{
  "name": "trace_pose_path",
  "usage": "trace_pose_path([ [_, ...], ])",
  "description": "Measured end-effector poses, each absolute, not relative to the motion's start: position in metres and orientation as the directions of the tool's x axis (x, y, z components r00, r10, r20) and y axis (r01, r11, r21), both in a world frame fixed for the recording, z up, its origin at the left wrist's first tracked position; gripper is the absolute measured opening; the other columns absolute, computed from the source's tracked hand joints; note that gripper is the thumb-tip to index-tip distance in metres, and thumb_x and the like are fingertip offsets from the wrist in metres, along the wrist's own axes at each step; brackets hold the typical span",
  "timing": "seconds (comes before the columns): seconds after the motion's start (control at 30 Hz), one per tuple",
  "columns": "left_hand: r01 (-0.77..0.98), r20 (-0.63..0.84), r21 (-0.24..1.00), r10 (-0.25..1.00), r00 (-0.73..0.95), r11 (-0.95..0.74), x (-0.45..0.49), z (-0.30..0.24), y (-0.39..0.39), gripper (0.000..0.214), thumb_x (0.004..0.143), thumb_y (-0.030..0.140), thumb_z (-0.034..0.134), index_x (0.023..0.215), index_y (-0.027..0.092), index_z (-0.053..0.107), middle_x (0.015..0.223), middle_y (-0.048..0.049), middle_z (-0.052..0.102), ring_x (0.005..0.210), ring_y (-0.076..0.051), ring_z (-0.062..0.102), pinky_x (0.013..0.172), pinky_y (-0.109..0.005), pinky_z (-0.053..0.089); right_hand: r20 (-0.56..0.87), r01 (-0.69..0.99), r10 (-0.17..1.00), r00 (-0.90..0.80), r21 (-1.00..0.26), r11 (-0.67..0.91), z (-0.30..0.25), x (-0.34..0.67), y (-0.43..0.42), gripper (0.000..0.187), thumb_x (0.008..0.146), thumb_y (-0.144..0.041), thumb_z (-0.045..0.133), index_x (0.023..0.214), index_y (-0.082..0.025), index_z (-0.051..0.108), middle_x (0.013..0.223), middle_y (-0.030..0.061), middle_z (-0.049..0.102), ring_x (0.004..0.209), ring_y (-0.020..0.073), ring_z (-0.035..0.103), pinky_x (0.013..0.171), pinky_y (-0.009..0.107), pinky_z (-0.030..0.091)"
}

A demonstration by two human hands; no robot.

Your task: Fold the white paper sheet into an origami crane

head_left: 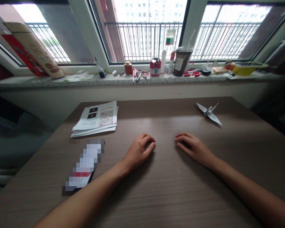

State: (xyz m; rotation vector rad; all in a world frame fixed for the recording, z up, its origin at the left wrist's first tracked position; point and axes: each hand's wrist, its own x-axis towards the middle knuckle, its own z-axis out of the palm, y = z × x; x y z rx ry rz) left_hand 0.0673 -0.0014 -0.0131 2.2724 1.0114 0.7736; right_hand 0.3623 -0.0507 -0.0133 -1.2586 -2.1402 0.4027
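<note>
My left hand (141,147) rests on the wooden table, its fingers loosely curved and a gap between thumb and forefinger. Nothing is in it. Facing it across a short stretch of tabletop, my right hand (192,147) also lies empty, thumb and fingers apart. Beyond my right hand stands a folded paper crane (209,114) with its wings spread. A stack of printed papers (97,117) lies at the back left. Nearer to me, beside my left forearm, is a phone (86,164) whose screen is pixelated; the forearm passes close to its lower end.
Behind the table (156,196) runs a stone windowsill (73,83). On it are a red can (155,67), a dark cup with a straw (182,61), a clear bottle (170,39), a yellow container (245,69), several small tools and tall tubes (34,49) leaning at the left.
</note>
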Motion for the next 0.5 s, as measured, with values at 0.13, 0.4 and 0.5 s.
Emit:
trace_pose_path([
  [0.13,0.479,0.291,0.649,0.775,0.561,-0.591,0.067,-0.016,-0.002,0.013,0.101,0.025,0.056,0.102,0.021,0.068,0.106,-0.0070,0.064,0.105,-0.023,0.060,0.097,-0.039,0.046,0.386,0.683,0.834,-0.395,-0.484,0.548,-0.024,0.358,-0.051,0.017,0.101,-0.025,0.058,0.113,-0.025,0.068,0.120,0.0098,0.067,0.113,0.0245,0.064,0.098,0.043,0.053],
  [0.4,0.478,0.301,0.643,0.771,0.561,-0.598,0.068,-0.013,-0.004,0.012,0.100,0.024,0.056,0.101,0.021,0.068,0.105,-0.0069,0.063,0.104,-0.022,0.060,0.097,-0.038,0.047,0.363,0.698,0.838,-0.407,-0.469,0.542,-0.029,0.361,-0.051,0.016,0.100,-0.024,0.059,0.112,-0.025,0.068,0.122,0.0101,0.065,0.115,0.0256,0.062,0.099,0.046,0.052],
  [0.5,0.492,0.302,0.624,0.768,0.565,-0.607,0.069,-0.013,-0.005,0.012,0.100,0.023,0.056,0.100,0.021,0.068,0.106,-0.0076,0.064,0.103,-0.023,0.060,0.097,-0.039,0.048,0.358,0.693,0.838,-0.411,-0.476,0.542,-0.031,0.362,-0.051,0.017,0.100,-0.025,0.058,0.113,-0.027,0.068,0.122,0.0094,0.066,0.115,0.0256,0.062,0.099,0.046,0.052],
])
